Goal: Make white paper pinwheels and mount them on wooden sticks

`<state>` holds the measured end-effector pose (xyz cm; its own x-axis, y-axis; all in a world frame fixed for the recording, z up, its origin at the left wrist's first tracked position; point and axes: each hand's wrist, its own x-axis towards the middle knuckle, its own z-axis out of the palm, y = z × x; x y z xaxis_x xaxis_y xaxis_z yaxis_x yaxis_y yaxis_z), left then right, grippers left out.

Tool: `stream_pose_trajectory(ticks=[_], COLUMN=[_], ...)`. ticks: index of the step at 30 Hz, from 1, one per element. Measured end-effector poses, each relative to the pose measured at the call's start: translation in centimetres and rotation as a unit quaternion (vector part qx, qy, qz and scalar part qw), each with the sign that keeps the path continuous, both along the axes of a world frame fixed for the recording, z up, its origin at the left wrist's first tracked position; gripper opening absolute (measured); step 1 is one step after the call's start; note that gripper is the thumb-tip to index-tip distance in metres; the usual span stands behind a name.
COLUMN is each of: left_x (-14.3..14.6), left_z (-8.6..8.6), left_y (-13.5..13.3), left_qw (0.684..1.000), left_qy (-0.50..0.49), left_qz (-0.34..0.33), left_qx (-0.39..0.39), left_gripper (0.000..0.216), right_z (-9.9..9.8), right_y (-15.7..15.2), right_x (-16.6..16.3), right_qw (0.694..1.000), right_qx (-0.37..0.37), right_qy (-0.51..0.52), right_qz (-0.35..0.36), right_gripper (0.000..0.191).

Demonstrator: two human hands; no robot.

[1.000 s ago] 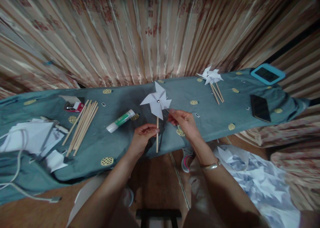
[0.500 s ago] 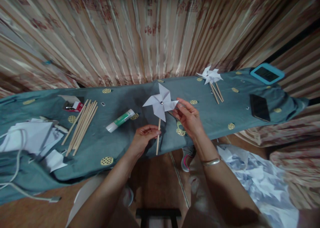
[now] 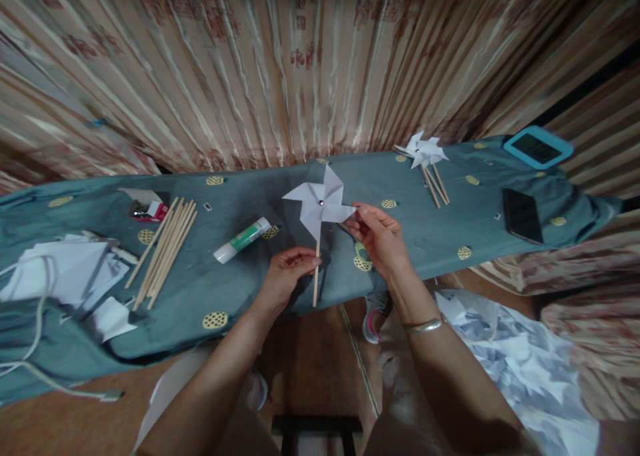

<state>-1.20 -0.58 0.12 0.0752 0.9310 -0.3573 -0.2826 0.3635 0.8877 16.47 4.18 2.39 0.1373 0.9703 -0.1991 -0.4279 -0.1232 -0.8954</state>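
Note:
A white paper pinwheel (image 3: 320, 201) with a round silver pin at its centre stands upright above the middle of the table. Its wooden stick (image 3: 316, 286) is pinched between the thumb and fingers of my left hand (image 3: 290, 271), below the vanes. On the other side, my right hand (image 3: 379, 236) has its thumb and fingertips closed at the tip of the right-hand vane. A glue stick (image 3: 243, 240) with a green label lies left of the pinwheel.
Wooden sticks (image 3: 167, 253), a small red box (image 3: 150, 209) and white paper sheets (image 3: 65, 269) lie at left. Finished pinwheels (image 3: 424, 151), a phone (image 3: 523, 215) and a blue-framed device (image 3: 537, 146) are at right. A bag of white paper pieces (image 3: 525, 363) stands below the table.
The vanes have turned slightly, the top one leaning a little right and the lower one left. My right fingertips have dropped a little with the vane tip. My left hand stays on the stick.

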Motion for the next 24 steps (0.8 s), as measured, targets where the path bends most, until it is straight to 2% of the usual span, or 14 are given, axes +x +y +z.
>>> stream_pose_trajectory(ticks=[14, 24], left_x=[-0.1, -0.2], left_z=[-0.2, -0.2], left_y=[0.3, 0.3], left_qw=[1.000, 1.000], left_qy=[-0.007, 0.001], left_qz=[0.027, 0.028], left_qx=[-0.004, 0.008], left_gripper=[0.032, 0.031], right_z=[0.3, -0.4], right_y=[-0.4, -0.9], right_x=[-1.0, -1.6], right_qw=[0.999, 0.998], right_qx=[-0.050, -0.042], right_qy=[-0.018, -0.033], right_qz=[0.011, 0.044], right_gripper=[0.033, 0.032])
